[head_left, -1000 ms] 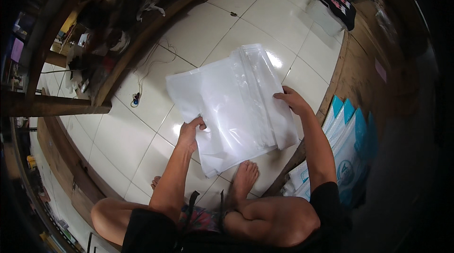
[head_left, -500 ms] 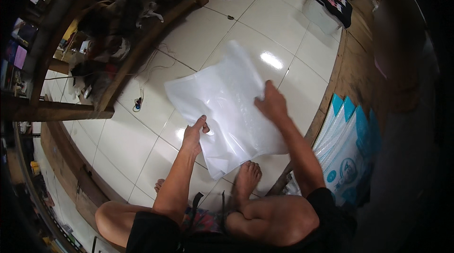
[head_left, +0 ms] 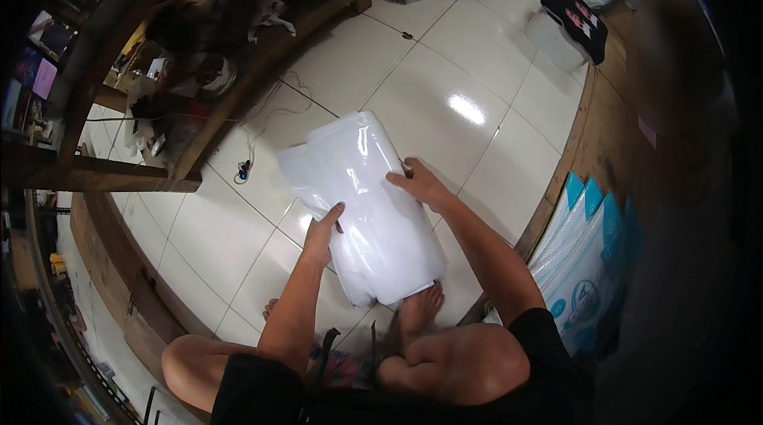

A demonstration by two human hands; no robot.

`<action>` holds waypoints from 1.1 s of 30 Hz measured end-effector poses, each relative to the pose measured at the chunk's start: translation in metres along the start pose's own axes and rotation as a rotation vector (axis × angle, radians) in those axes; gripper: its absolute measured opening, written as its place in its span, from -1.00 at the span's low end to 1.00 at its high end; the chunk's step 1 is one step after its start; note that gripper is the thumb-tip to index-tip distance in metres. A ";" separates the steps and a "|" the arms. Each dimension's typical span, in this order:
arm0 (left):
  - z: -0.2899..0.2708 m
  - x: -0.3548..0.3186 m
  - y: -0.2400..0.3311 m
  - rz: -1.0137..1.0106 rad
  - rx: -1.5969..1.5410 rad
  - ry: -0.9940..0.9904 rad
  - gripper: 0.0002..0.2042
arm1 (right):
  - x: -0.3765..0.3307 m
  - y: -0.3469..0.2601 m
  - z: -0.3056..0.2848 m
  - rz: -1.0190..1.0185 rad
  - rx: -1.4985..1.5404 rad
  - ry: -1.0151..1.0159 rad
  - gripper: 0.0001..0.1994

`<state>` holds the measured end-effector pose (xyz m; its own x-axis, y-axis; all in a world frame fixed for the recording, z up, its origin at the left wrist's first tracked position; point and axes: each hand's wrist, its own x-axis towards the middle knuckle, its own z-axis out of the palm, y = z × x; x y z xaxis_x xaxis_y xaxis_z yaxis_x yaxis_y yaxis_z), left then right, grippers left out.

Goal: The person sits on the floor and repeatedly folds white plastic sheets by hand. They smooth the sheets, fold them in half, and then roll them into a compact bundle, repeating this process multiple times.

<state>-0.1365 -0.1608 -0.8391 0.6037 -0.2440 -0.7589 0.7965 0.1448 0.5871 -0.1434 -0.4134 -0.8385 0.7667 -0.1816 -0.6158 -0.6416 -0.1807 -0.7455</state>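
A glossy white plastic sheet (head_left: 380, 218), folded over on itself, is held over the tiled floor in front of me. My left hand (head_left: 322, 234) grips its left edge, thumb on top and fingers curled underneath. At the opposite edge, my right hand (head_left: 421, 185) pinches the folded layers between thumb and fingers. A looser flap of the sheet sticks out at the upper left. The lower edge comes down over my right foot (head_left: 421, 306), hiding part of it.
Blue-and-white plastic packs (head_left: 584, 266) lean by a wooden board (head_left: 584, 135) on my right. A dark wooden rack (head_left: 199, 159) with clutter stands at left. A small blue item (head_left: 242, 172) and thin string lie on the floor. A black cloth (head_left: 574, 21) covers a pale container farther off.
The right side of the sheet has been folded over to the left, so it is narrower. My right hand has moved left and down and now grips the folded edge.
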 end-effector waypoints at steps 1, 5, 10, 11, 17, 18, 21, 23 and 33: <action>0.002 0.000 0.001 0.010 0.016 0.016 -0.42 | 0.005 -0.001 -0.001 0.006 -0.003 -0.010 -0.20; 0.014 -0.001 0.001 0.115 0.124 -0.050 -0.38 | 0.007 -0.012 0.004 0.029 0.167 -0.101 -0.20; 0.035 -0.009 0.007 0.214 0.173 -0.001 -0.43 | -0.011 -0.023 -0.001 -0.135 0.200 -0.038 -0.27; 0.043 -0.014 0.008 0.281 0.175 0.007 -0.47 | -0.020 -0.027 -0.005 -0.191 0.148 0.025 -0.30; 0.084 -0.082 0.038 0.586 0.286 -0.003 -0.64 | -0.107 -0.062 -0.043 -0.638 0.179 0.204 -0.39; 0.083 -0.092 0.038 0.627 0.293 -0.038 -0.66 | -0.120 -0.058 -0.047 -0.707 0.184 0.223 -0.37; 0.071 -0.097 0.033 0.711 0.429 -0.133 -0.69 | -0.131 -0.028 -0.056 -0.799 -0.141 0.276 -0.24; 0.062 -0.081 0.025 0.865 0.513 -0.218 -0.65 | -0.138 -0.027 -0.057 -0.605 0.069 0.306 -0.16; 0.017 -0.043 0.012 0.869 1.133 -0.341 -0.40 | -0.192 -0.147 -0.087 -0.865 0.097 0.248 0.17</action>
<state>-0.1540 -0.1648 -0.7945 0.7040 -0.7083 -0.0515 -0.3542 -0.4130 0.8390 -0.1984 -0.4354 -0.5880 0.9457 -0.2255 0.2342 0.1700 -0.2709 -0.9475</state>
